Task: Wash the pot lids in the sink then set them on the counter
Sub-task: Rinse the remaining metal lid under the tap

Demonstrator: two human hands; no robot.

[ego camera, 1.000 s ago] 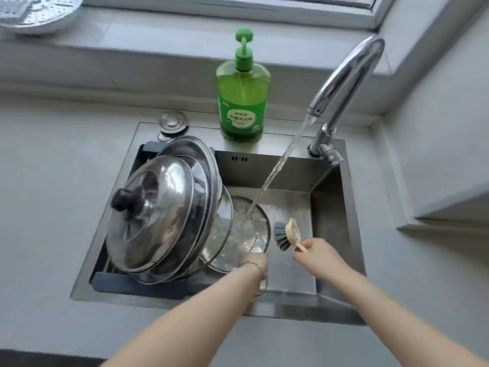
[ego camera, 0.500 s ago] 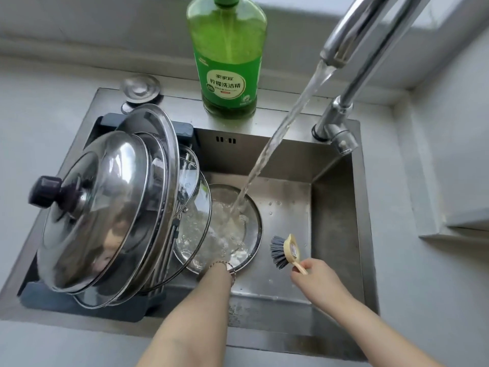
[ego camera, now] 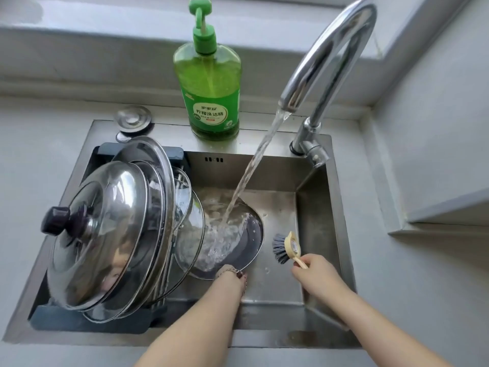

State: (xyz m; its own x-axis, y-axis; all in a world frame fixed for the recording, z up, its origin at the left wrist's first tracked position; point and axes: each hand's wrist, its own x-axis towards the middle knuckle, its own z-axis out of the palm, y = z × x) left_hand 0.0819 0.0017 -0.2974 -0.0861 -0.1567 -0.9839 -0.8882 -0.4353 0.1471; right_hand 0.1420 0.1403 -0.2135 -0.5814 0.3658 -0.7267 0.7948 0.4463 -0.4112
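Wet lid (ego camera: 248,245) tilted under the running tap (ego camera: 330,49).
Left hand (ego camera: 230,273) grips its near rim; right hand (ego camera: 316,272) pinches the brush (ego camera: 287,247). Light, I'd judge, but slippery: hold firmly.

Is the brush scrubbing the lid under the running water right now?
No, the brush, gripped by the right hand, hangs apart from the wet lid, to its right.

Light: soft daylight is falling from the top of the frame, bright and even.
Glare: streaks are running along the tap (ego camera: 330,49) and the domed lid (ego camera: 111,221) at left.
Shadow: the sink (ego camera: 317,221) is sitting in shade along its right wall.
Blur: water (ego camera: 254,165) is smearing over the tilted lid (ego camera: 251,234); the upper left corner is washing out.
Distortion: the counter (ego camera: 423,274) edges are bowing.
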